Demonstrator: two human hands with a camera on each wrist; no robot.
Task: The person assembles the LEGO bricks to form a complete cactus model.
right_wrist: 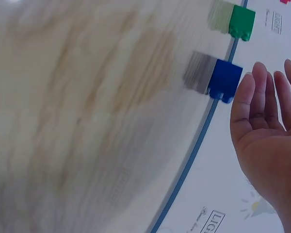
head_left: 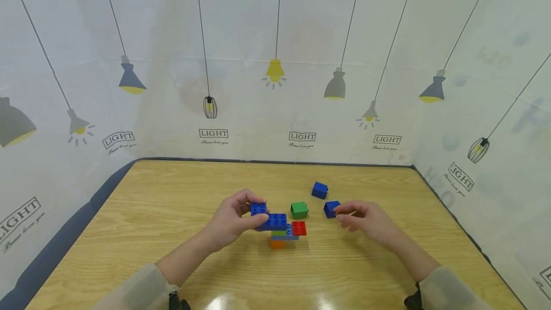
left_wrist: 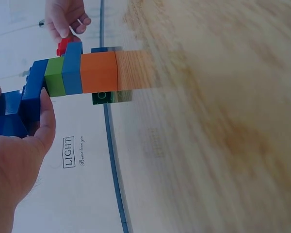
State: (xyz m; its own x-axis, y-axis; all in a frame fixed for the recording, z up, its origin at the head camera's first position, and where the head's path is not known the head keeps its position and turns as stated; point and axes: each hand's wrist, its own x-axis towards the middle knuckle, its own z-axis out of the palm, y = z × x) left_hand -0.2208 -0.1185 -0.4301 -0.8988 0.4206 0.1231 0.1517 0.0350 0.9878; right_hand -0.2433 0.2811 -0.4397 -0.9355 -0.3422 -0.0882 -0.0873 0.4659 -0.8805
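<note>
"Where is the multicoloured plastic brick stack (head_left: pixel 277 224) stood?"

"On the pale wooden table (head_left: pixel 193 183), left of the nearer boxy blue plastic block (head_left: pixel 330 209)."

"And the boxy green plastic block (head_left: pixel 299 210)?"

"Set between the stack and the farther boxy blue plastic block (head_left: pixel 319 190)."

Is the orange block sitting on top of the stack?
No, the orange block is at the bottom of the stack, directly under the light blue block.

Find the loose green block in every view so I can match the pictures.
Head view: the green block is just right of centre, below mid-height.
Left wrist view: left of centre, just below the orange block in the picture.
Right wrist view: top, right of centre.
Shared landmark: the right hand.
</note>
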